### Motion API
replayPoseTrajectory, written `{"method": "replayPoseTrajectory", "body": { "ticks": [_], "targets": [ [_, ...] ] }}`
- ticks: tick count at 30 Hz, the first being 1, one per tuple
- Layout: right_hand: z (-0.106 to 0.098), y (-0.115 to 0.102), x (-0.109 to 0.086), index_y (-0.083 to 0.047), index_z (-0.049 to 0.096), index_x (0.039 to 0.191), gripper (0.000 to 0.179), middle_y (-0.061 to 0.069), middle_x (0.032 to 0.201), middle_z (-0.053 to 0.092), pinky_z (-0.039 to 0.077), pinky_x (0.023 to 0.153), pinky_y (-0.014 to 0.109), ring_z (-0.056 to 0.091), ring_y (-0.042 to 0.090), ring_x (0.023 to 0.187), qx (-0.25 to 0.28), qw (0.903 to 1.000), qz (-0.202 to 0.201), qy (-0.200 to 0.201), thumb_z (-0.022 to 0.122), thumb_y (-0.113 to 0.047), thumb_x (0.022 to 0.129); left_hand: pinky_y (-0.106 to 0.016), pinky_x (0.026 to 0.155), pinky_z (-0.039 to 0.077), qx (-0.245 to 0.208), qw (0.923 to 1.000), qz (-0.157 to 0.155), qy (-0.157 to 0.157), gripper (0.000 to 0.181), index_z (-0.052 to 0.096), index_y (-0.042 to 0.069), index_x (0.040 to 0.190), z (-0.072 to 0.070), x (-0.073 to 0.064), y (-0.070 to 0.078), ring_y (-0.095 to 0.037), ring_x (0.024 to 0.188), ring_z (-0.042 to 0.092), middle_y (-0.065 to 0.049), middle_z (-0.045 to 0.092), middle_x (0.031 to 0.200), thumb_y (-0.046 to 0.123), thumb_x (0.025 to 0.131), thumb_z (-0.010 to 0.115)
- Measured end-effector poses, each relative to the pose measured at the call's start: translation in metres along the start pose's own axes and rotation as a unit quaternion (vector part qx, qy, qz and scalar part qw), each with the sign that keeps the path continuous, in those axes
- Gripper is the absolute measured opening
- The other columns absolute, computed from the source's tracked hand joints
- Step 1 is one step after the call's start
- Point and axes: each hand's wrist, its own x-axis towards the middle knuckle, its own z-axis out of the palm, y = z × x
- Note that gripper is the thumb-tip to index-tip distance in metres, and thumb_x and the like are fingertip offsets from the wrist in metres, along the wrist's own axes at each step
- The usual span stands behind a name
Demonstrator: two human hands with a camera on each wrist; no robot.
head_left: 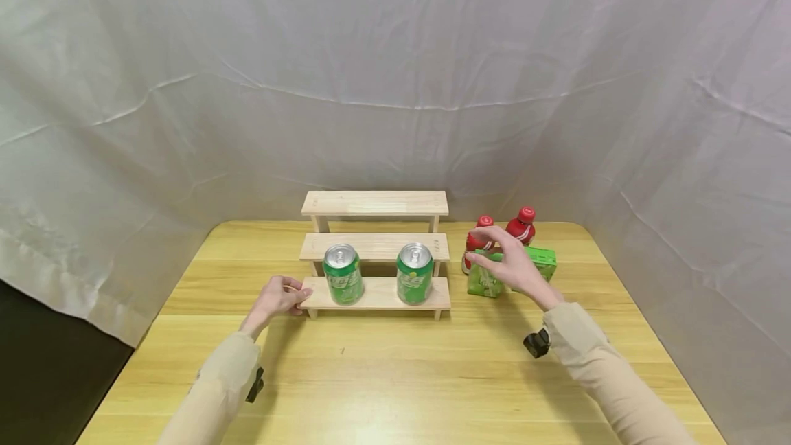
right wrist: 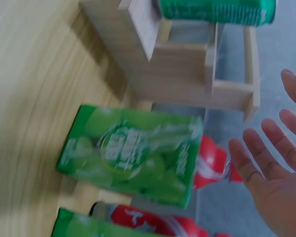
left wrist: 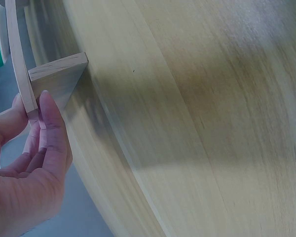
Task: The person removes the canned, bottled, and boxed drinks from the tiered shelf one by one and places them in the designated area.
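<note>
A three-step wooden rack point(head_left: 380, 292) stands on the table. Its lowest board bears two green soda cans, one on the left point(head_left: 344, 280) and one on the right point(head_left: 414, 281), both upright. My left hand point(head_left: 278, 297) pinches that board's left end between thumb and fingers, as the left wrist view confirms. To the right of the rack, my right hand point(head_left: 511, 265) hovers above the green drink cartons, fingers spread and holding nothing. In the right wrist view the nearer carton point(right wrist: 128, 154) stands apart from the fingertips. The other carton point(head_left: 544, 259) is partly hidden by the hand.
Behind the cartons stand two red-capped bottles, the left one point(head_left: 485, 222) partly covered by my hand, the right one point(head_left: 522, 226) close by. The rack's middle board point(head_left: 380, 246) and top board point(head_left: 377, 203) bear nothing. A pale curtain point(head_left: 395, 88) hangs behind the wooden table point(head_left: 371, 376).
</note>
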Motion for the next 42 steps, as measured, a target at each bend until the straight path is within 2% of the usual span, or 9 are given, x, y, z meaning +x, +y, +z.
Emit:
{"method": "replayPoseTrajectory", "body": {
  "ticks": [7,10,15,22,27,34,42],
  "targets": [
    [0.010,-0.018,0.003,0.003,0.057,0.133,0.050,0.024,0.129,0.062,0.058,0.093,0.060,0.063,0.041,0.113,0.013,0.9997,-0.014,-0.013,0.077,-0.008,0.088,-0.031,0.067,0.066,0.001,1.0000,-0.001,-0.001,0.040,0.054,-0.018,0.121,0.000,0.000,0.000,-0.012,0.065,0.066,-0.017,0.068,0.088,0.009,0.096,0.067],
    [0.015,-0.024,0.004,0.001,0.058,0.132,0.050,0.022,0.129,0.062,0.059,0.093,0.058,0.064,0.037,0.110,0.018,0.9996,-0.018,-0.015,0.077,-0.009,0.088,-0.031,0.067,0.067,0.001,1.0000,-0.002,0.000,0.039,0.054,-0.018,0.121,0.000,0.000,0.000,-0.012,0.064,0.066,-0.017,0.068,0.088,0.009,0.096,0.067],
    [0.023,-0.035,0.006,-0.001,0.058,0.133,0.051,0.022,0.128,0.062,0.062,0.087,0.052,0.063,0.038,0.112,0.029,0.9990,-0.029,-0.020,0.078,-0.011,0.088,-0.033,0.068,0.067,-0.003,1.0000,0.000,0.001,0.040,0.054,-0.019,0.120,-0.001,-0.001,0.000,-0.013,0.064,0.066,-0.018,0.068,0.088,0.009,0.096,0.067],
    [0.034,-0.049,0.009,-0.002,0.056,0.135,0.054,0.022,0.132,0.060,0.061,0.089,0.055,0.061,0.043,0.116,0.065,0.9965,-0.033,-0.041,0.078,-0.012,0.087,-0.033,0.067,0.067,-0.005,1.0000,0.004,0.001,0.038,0.054,-0.020,0.119,0.000,-0.001,0.000,-0.012,0.062,0.065,-0.019,0.068,0.088,0.008,0.096,0.067],
    [0.039,-0.056,0.012,-0.002,0.056,0.135,0.052,0.022,0.132,0.060,0.061,0.089,0.053,0.061,0.040,0.116,0.076,0.9951,-0.034,-0.054,0.077,-0.011,0.088,-0.032,0.066,0.067,-0.005,1.0000,0.002,0.001,0.038,0.054,-0.019,0.118,0.001,-0.001,0.000,-0.011,0.063,0.065,-0.019,0.068,0.088,0.008,0.096,0.067],
    [0.045,-0.068,0.019,0.002,0.056,0.133,0.050,0.023,0.129,0.061,0.063,0.085,0.049,0.064,0.036,0.113,0.074,0.9936,-0.061,-0.060,0.077,-0.011,0.089,-0.032,0.065,0.066,0.002,1.0000,0.002,0.003,0.038,0.054,-0.019,0.119,0.001,-0.002,0.001,-0.012,0.063,0.066,-0.020,0.069,0.089,0.009,0.097,0.066],
    [0.051,-0.077,0.028,-0.004,0.057,0.135,0.051,0.016,0.132,0.062,0.061,0.091,0.047,0.061,0.032,0.116,0.047,0.9954,-0.044,-0.071,0.077,-0.018,0.090,-0.031,0.066,0.066,0.006,1.0000,0.005,0.002,0.041,0.052,-0.019,0.121,0.001,-0.003,0.002,-0.012,0.064,0.066,-0.022,0.069,0.090,0.011,0.097,0.066]
  ]
}}
